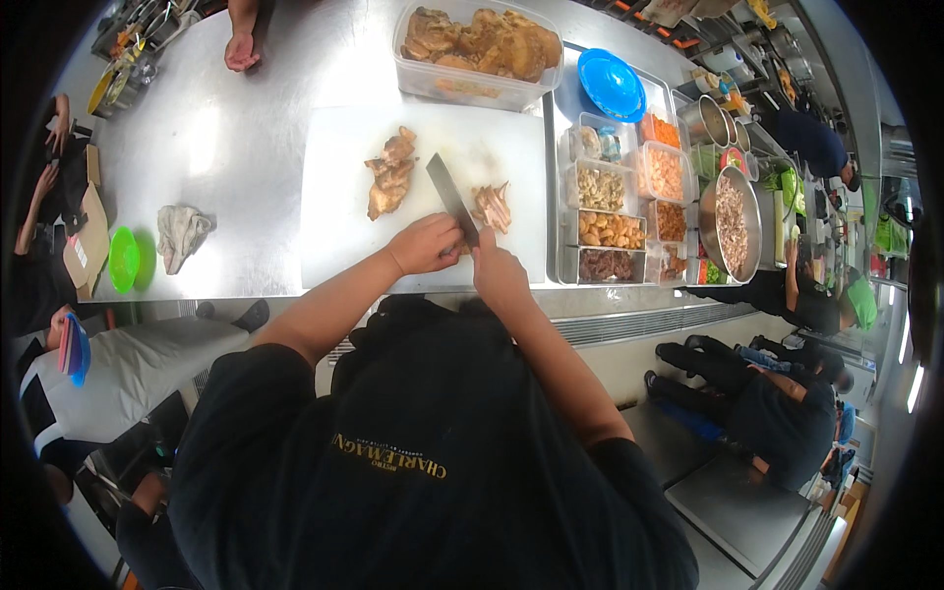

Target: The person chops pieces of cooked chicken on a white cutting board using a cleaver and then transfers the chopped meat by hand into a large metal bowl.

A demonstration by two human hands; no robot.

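A cleaver (450, 193) is held by its handle in my right hand (500, 271), its blade pointing up and left over the white cutting board (332, 184). Just left of the blade, my left hand (428, 243) curls its fingers down on a small piece of meat that they mostly hide. Cooked, browned meat pieces, apparently chicken (389, 177), lie on the board's left half. To the blade's right is a small pile of cut meat strips (493, 208). Beyond the board stands a clear plastic tub (472, 90) of large browned meat pieces.
Right of the board, a metal tray (564, 96) bears containers of chopped food and a blue bowl (611, 82). A steel bowl (730, 221) of chopped food stands farther right. A cloth (181, 232) and a green bowl (124, 258) lie left. Another person's hand (240, 51) rests across the table.
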